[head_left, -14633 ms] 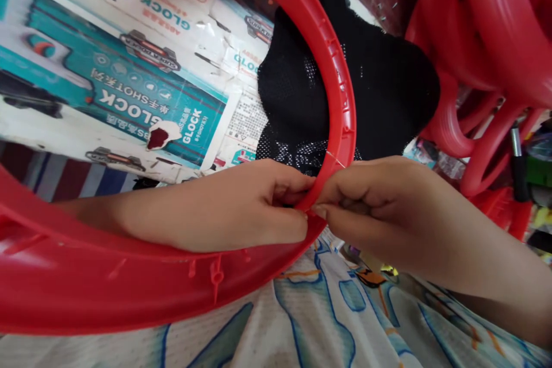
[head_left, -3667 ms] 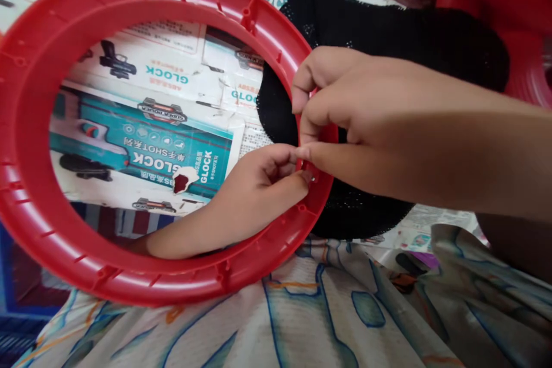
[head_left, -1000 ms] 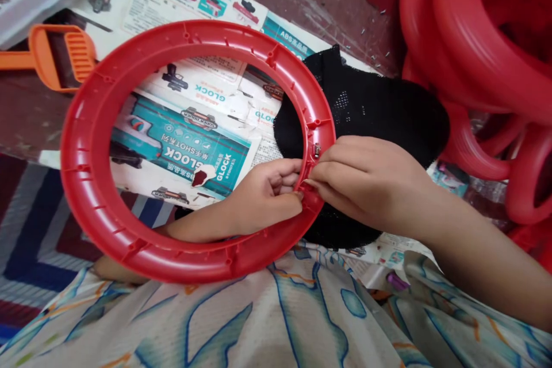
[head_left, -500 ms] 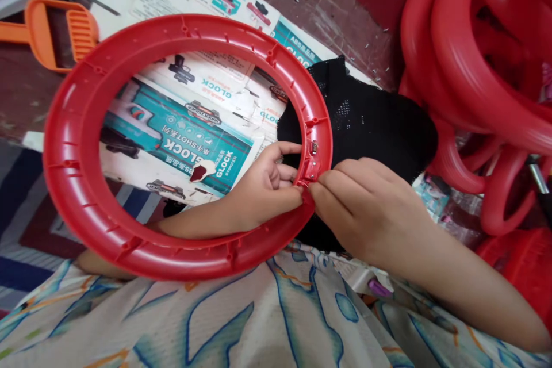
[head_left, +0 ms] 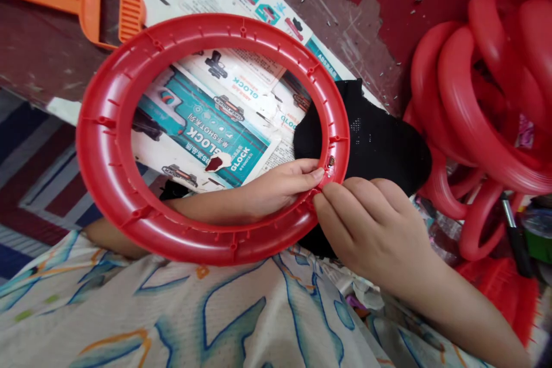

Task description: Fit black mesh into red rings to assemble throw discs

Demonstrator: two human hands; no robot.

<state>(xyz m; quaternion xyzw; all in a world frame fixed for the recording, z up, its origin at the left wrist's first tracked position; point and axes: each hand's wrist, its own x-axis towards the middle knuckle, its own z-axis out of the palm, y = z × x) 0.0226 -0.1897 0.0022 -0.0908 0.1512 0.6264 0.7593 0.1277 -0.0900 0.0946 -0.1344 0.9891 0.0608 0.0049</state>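
A big red plastic ring (head_left: 103, 144) lies tilted over my lap. My left hand (head_left: 280, 187) reaches up through its opening and pinches the ring's inner right edge, fingers closed on the rim. My right hand (head_left: 371, 224) comes from outside and presses its fingertips against the same spot on the rim, fingers curled together. A small metal piece (head_left: 330, 161) sits on the rim just above both hands. Black mesh fabric (head_left: 379, 144) lies under and behind that side of the ring.
Printed cardboard packaging (head_left: 215, 109) covers the floor under the ring. A pile of more red rings (head_left: 483, 109) stands at the right. An orange plastic handle (head_left: 107, 8) lies at the upper left. A patterned cloth (head_left: 172, 316) covers my lap; a striped mat (head_left: 34, 184) lies left.
The ring has turned and shifted right in view. My left fingers have flattened along the inner rim, and my right hand has slid lower against the outer edge.
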